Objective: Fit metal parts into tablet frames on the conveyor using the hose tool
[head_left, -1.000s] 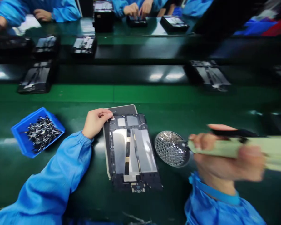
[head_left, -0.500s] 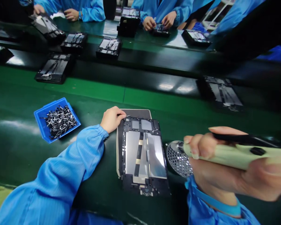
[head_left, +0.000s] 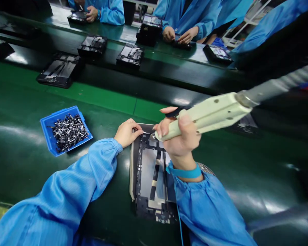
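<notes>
A tablet-like device with its inside exposed (head_left: pixel 149 164), showing silver plates and a dark flat cable, lies on a grey pad with a pale edge (head_left: pixel 132 177). At its upper left corner my left hand (head_left: pixel 127 133) has thumb and fingers pinched together on a small shiny piece, too small to identify. My right hand (head_left: pixel 182 140) is wrapped round a cream electric screwdriver (head_left: pixel 210 114). The screwdriver's metal tip points down at the device's top edge, near my left fingertips. My right forearm hides the device's right side and most of a perforated metal dish (head_left: pixel 205 168).
A blue bin (head_left: pixel 50 136) full of small black and silver parts stands left. Beyond the green bench strip, similar open devices (head_left: pixel 59 70) lie on a dark conveyor (head_left: pixel 105 80). Co-workers in blue sleeves (head_left: pixel 111 12) handle devices opposite. A grey hose (head_left: pixel 284 83) runs from the screwdriver.
My right hand has swung the screwdriver leftward from beside the dish to the device's top edge. My left hand keeps its pinch at the corner. The view has shifted slightly.
</notes>
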Available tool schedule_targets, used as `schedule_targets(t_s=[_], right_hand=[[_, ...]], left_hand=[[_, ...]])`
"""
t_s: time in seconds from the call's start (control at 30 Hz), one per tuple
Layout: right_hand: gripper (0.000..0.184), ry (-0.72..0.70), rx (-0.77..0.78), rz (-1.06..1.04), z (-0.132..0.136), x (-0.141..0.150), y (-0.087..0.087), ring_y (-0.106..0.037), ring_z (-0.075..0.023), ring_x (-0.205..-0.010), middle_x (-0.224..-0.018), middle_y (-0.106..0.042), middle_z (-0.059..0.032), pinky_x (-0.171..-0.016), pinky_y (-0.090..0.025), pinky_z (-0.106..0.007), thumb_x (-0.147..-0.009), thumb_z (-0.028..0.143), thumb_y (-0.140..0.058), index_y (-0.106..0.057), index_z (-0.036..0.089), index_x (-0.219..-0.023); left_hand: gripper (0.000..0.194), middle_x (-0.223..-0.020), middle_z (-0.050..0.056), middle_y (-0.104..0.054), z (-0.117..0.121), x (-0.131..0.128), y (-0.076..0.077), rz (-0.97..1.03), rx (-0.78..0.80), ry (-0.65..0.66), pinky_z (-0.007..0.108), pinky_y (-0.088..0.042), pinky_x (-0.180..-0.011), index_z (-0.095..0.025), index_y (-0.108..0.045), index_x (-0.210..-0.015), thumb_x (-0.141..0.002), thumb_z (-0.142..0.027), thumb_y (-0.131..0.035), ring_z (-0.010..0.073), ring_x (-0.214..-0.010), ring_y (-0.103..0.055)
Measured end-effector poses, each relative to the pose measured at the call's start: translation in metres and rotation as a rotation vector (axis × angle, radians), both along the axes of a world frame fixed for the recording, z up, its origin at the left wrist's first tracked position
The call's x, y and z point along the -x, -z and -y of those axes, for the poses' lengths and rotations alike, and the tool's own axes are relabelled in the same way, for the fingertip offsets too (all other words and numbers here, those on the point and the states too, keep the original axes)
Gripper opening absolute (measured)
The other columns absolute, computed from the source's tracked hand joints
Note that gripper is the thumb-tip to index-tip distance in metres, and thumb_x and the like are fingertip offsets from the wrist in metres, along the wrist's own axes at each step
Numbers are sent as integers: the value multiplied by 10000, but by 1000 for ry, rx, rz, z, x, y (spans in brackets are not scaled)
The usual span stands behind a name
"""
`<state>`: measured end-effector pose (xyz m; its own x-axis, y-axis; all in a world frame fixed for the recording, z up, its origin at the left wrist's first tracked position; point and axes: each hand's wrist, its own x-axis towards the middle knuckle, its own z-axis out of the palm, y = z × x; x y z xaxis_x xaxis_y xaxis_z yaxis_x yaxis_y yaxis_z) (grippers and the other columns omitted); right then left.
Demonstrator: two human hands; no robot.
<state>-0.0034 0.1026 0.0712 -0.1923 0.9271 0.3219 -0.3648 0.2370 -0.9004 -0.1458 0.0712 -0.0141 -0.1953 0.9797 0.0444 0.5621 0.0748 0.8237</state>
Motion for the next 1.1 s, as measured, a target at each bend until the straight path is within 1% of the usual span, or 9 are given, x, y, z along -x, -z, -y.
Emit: schedule_targets(t_s=[0.1, 0.23, 0.37, 0.5, 0.63, 0.87, 0.97, 1.03, 1.1], right_hand=[[345, 2, -5, -19, -7, 15, 7, -490, -127, -396, -441, -457, 82, -549, -576, -353, -876, 549, -705, -665, 241, -726], [355, -8, 15, -1, -12, 24, 17, -522, -133, -421, -439, -475, 80, -644, -625, -377, -854, 561, -742, -683, 238, -720], [369, -3, 50, 11, -14, 28, 26, -496, -131, -398, -435, -492, 81, -553, -580, -350, -815, 587, -773, -700, 232, -747], [349, 6, 51, 20, -16, 29, 30, -482, -128, -386, -428, -487, 85, -535, -568, -351, -833, 560, -754, -663, 244, -713], [346, -38, 73, 54, -17, 29, 32, -467, -123, -363, -426, -459, 92, -456, -495, -329, -828, 546, -765, -639, 250, -699], [395, -38, 59, 27, -14, 34, 37, -486, -127, -400, -439, -506, 70, -491, -489, -325, -795, 557, -819, -628, 243, -651], [369, -50, 36, -36, -13, 30, 26, -488, -118, -412, -453, -513, 77, -533, -523, -325, -803, 567, -808, -671, 235, -716], [381, -61, -2, -128, -12, 19, 8, -477, -114, -403, -452, -492, 91, -532, -525, -322, -816, 608, -768, -729, 232, -860], [464, -76, -58, -204, -8, 0, -15, -463, -118, -390, -446, -464, 98, -517, -510, -325, -807, 667, -735, -750, 235, -974]], left_hand=[[72, -798, -9, -549, 0, -1, 0, -16, 10, 2, 289, -462, -769, -193, -811, -839, -877, -146, -771, 138, -721, -540], [104, -791, -1, -547, -1, -3, -2, -47, 18, 13, 297, -459, -771, -196, -809, -827, -890, -156, -737, 154, -748, -555], [135, -782, 4, -541, -1, -5, -3, -54, 19, 13, 301, -452, -770, -204, -806, -808, -900, -168, -713, 170, -787, -572], [150, -794, 6, -546, 0, -6, -5, -54, 26, 19, 300, -447, -765, -208, -799, -794, -904, -177, -702, 171, -793, -572], [162, -805, 9, -549, 0, -6, -4, -77, 24, 30, 297, -443, -756, -203, -786, -791, -894, -146, -675, 173, -806, -576], [143, -842, 11, -571, -1, -5, -4, -113, 54, 15, 298, -429, -746, -185, -758, -782, -876, -108, -683, 171, -837, -591], [136, -844, 7, -585, -3, -2, -6, -150, 93, -2, 291, -454, -770, -184, -757, -788, -889, -121, -692, 162, -836, -603], [122, -843, 7, -597, -6, 1, -9, -191, 108, -10, 288, -482, -791, -181, -764, -813, -909, -150, -695, 156, -818, -613], [124, -852, 18, -619, -7, 2, -15, -242, 107, -12, 301, -514, -819, -174, -766, -835, -928, -171, -684, 162, -815, -631]])
